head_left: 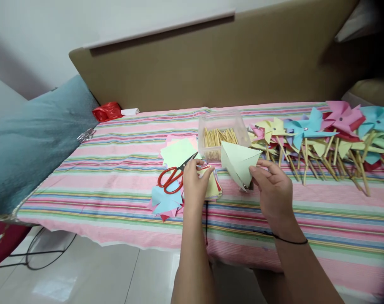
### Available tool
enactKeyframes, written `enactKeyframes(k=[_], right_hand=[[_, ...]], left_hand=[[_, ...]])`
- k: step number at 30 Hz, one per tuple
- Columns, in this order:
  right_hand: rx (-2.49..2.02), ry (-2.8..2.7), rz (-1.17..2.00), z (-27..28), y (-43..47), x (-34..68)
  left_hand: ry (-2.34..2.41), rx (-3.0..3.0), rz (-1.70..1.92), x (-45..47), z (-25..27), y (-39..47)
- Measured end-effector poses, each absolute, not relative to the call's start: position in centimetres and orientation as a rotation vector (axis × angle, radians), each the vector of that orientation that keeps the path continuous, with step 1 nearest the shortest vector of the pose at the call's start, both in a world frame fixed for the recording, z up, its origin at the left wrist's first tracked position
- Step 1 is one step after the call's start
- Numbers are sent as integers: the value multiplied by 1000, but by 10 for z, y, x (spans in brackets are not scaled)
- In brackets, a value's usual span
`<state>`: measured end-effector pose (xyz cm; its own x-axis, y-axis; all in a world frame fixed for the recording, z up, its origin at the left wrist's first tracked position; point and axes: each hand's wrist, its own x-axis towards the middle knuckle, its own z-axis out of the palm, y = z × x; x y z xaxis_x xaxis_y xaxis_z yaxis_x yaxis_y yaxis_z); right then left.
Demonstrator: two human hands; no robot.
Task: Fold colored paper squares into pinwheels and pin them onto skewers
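My right hand (pixel 272 188) pinches a pale green paper piece (pixel 241 160) between thumb and fingers, holding it up off the cloth. Cuts and a bent flap show on the paper. Over a stack of small coloured papers (pixel 213 188) is my left hand (pixel 195 179), thumb and fingers apart with nothing seen between them. Just left of that hand lie red-handled scissors (pixel 172 179), blades pointing toward the back right. Blue and pink cut paper pieces (pixel 166 200) sit under their handles. Behind the blades is a pile of light green and pink sheets (pixel 178 152).
Wooden sticks (pixel 220 137) stand in a clear plastic box (pixel 239 122) behind the held paper. Several finished paper pinwheels on sticks (pixel 309 128) heap up at right. A red plastic bag (pixel 107 112) rests at the back left on the striped cloth (pixel 116 169).
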<state>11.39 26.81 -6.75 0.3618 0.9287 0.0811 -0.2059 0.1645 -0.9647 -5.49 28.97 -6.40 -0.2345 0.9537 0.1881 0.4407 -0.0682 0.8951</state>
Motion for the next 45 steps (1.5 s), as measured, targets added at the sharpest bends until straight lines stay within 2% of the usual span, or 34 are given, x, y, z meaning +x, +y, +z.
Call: enactKeyframes(k=[2, 6, 10, 14, 18, 24, 30, 39, 45], right_hand=[[-1069, -931, 840, -64, 266, 121], [-979, -1336, 608, -56, 263, 135], [-1027, -1565, 446, -52, 263, 150], [-1074, -1630, 399, -54, 265, 164], [-1083, -1601, 503, -59, 265, 173], [-1096, -1280, 777, -63, 264, 179], [-1081, -1332, 939, -62, 264, 179], [-1078, -1351, 1013, -56, 264, 183], [-1012, -1428, 1173, -53, 262, 183]], left_hand=[[1371, 1208, 1350, -42, -58, 290], [891, 693, 1226, -21, -48, 289], [798, 609, 1207, -16, -45, 288], [885, 821, 1157, -19, -48, 287], [941, 986, 1146, -16, -51, 287], [1019, 886, 1231, -6, -53, 289], [1014, 832, 1244, -2, -53, 289], [941, 1033, 993, -8, -48, 285], [968, 990, 1031, -9, -51, 286]])
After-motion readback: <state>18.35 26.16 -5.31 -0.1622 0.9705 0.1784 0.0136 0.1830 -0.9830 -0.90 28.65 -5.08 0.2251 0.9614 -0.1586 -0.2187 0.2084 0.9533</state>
